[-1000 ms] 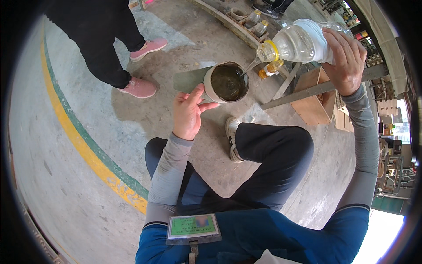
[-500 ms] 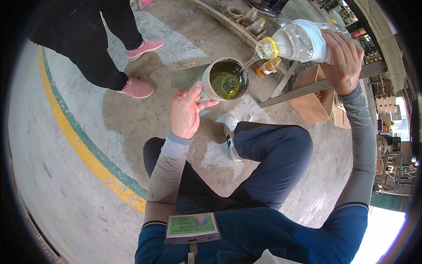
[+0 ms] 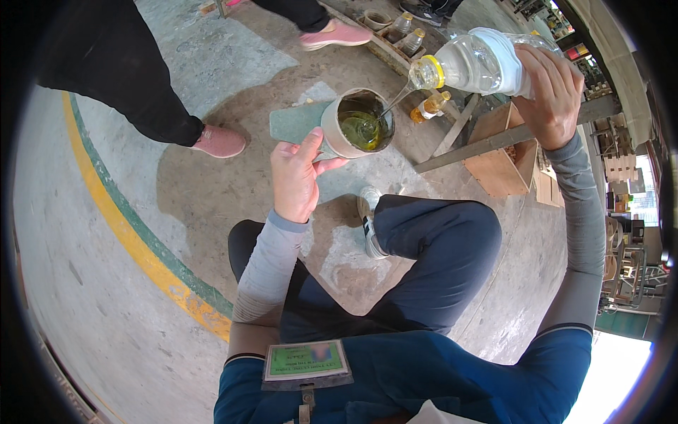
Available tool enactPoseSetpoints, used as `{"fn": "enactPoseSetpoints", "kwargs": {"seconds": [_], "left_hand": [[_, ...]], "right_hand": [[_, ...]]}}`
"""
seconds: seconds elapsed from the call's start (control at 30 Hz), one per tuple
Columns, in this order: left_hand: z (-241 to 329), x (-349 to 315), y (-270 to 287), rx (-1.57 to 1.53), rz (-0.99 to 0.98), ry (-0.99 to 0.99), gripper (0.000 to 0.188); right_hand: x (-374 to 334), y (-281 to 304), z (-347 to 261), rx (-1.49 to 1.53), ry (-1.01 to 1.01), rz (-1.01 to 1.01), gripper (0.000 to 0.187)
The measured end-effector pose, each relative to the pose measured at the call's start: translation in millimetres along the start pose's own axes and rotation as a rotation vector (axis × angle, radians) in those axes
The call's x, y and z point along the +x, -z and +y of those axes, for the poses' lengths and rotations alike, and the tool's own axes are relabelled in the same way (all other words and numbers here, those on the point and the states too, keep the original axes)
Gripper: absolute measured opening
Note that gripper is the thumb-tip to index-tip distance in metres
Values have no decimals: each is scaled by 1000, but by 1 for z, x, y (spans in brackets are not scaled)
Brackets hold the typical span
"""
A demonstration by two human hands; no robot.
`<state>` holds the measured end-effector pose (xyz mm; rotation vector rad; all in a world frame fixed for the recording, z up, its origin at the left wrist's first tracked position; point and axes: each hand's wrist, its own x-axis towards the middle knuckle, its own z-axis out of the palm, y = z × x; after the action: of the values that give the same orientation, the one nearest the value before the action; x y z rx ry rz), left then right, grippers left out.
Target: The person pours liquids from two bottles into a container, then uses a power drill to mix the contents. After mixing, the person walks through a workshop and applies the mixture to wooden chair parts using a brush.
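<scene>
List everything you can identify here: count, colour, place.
cup: one, pale, centre
large bottle: one, clear, tilted toward cup
liquid: one stream, clear, bottle to cup
plate: one, grey-green, left of cup
small bottle: one, amber, right of cup
top bottles: two, clear, top centre
wooden box: one, brown, right
floor stripes: two, yellow and green, left
nearest person's shoes: two, pink, upper left
badge: one, green and white, chest
background clutter: uncountable, mixed, right
left hand: one, grey sleeve, holding cup
right hand: one, grey sleeve, holding large bottle

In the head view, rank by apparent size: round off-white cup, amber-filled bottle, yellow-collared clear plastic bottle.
Yellow-collared clear plastic bottle
Round off-white cup
Amber-filled bottle, farther off
</scene>
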<state>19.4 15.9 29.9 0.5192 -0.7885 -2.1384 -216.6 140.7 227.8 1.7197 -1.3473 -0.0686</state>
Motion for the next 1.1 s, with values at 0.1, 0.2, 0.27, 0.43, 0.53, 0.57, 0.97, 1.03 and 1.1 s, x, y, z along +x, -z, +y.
{"fn": "enactPoseSetpoints", "kwargs": {"seconds": [0.1,0.2,0.27,0.43,0.53,0.57,0.97,1.03,1.1], "left_hand": [[0,-1,-3,29,-4,-8,20],[0,0,-4,49,14,-17,21],[0,1,-3,45,34,-19,19],[-2,1,-4,50,67,-28,17],[-2,1,-4,90,57,-30,19],[-2,1,-4,79,35,-30,18],[5,5,-16,33,-31,-54,14],[8,7,-19,24,-38,-63,15],[11,9,-23,45,-28,-48,15]], "right_hand": [[-2,0,2,-5,1,6,59],[-2,1,3,-4,-4,0,59],[1,-1,3,-5,-1,-4,58],[-1,-4,4,-26,2,34,54],[-3,-8,4,-33,-4,53,53],[-5,-9,2,-31,-9,49,53],[-17,-20,-16,86,-107,42,52],[-21,-23,-20,140,-160,49,51],[-29,-29,-26,200,-233,39,51]]}}
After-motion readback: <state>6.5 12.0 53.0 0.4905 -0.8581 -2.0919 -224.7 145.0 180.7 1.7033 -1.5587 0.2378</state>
